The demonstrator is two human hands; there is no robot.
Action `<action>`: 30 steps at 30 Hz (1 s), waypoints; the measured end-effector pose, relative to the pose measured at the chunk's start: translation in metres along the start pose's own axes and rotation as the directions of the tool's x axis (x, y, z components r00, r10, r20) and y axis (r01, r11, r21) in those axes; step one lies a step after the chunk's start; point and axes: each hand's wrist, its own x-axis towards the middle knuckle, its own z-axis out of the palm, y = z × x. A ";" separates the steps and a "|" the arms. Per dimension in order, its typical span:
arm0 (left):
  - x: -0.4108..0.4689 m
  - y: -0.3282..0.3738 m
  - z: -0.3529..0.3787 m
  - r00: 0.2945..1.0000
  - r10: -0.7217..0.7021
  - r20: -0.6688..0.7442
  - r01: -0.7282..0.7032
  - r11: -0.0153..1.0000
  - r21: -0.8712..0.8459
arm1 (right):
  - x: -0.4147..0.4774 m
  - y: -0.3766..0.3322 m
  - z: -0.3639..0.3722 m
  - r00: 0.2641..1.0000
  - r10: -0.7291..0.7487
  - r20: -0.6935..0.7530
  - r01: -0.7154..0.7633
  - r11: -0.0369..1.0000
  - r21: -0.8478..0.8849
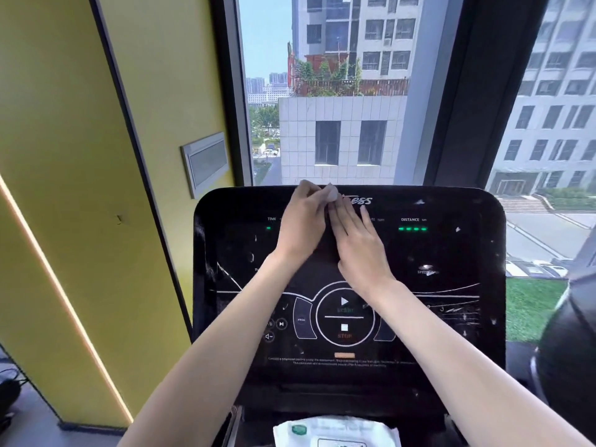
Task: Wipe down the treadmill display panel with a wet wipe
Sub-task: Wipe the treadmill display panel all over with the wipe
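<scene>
Display: black display panel (451,317) stands mid-view, streaked and specked with pale marks; green lights glow at its 10 and 2 o'clock.
Left grip: left hand (301,221) at the panel's 12 o'clock edge, fingers curled, pinching a small pale wet wipe (332,194); blur hides the wipe's folds.
Right grip: right hand (358,246) at 3 o'clock of the left, touching it, fingers straight and pressed together, laid flat on the panel, fingertips just beside the wipe.
Pack: white wipe pack (335,430) at 6 o'clock, below the panel, between the forearms.
Surroundings: yellow wall (80,156) at 9 o'clock; window (322,91) at 12 o'clock, buildings beyond.
</scene>
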 end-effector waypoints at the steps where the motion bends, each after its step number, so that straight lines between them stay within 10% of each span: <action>1: 0.004 -0.008 -0.004 0.997 -0.059 -0.056 0.058 0.998 -0.021 | 0.000 -0.001 0.000 1.000 0.006 -0.005 -0.006 1.000 0.003; 4: 0.007 -0.020 -0.014 0.909 -0.314 -0.276 0.294 0.949 -0.112 | 0.000 -0.005 0.002 0.999 0.032 -0.010 -0.031 0.999 0.038; 9: -0.002 -0.002 0.003 1.000 0.007 0.013 -0.006 0.997 -0.083 | 0.001 -0.004 -0.002 0.999 0.040 -0.006 -0.040 0.997 0.071; 14: 0.004 -0.009 0.004 0.898 -0.307 -0.315 0.280 0.951 -0.128 | 0.002 0.007 -0.008 1.000 0.003 0.007 -0.005 0.982 0.191; 19: 0.003 0.016 0.020 0.995 -0.066 -0.073 0.062 0.997 -0.053 | 0.000 0.014 -0.016 0.998 -0.040 0.047 0.026 0.965 0.262; 25: 0.002 0.007 0.020 0.868 -0.319 -0.380 0.322 0.945 -0.058 | -0.022 0.041 -0.024 0.995 0.052 -0.084 -0.043 0.993 0.106; 30: -0.001 0.044 0.046 0.991 0.083 -0.110 -0.067 0.988 0.142 | -0.022 0.073 -0.032 0.999 -0.006 -0.035 0.008 0.999 0.038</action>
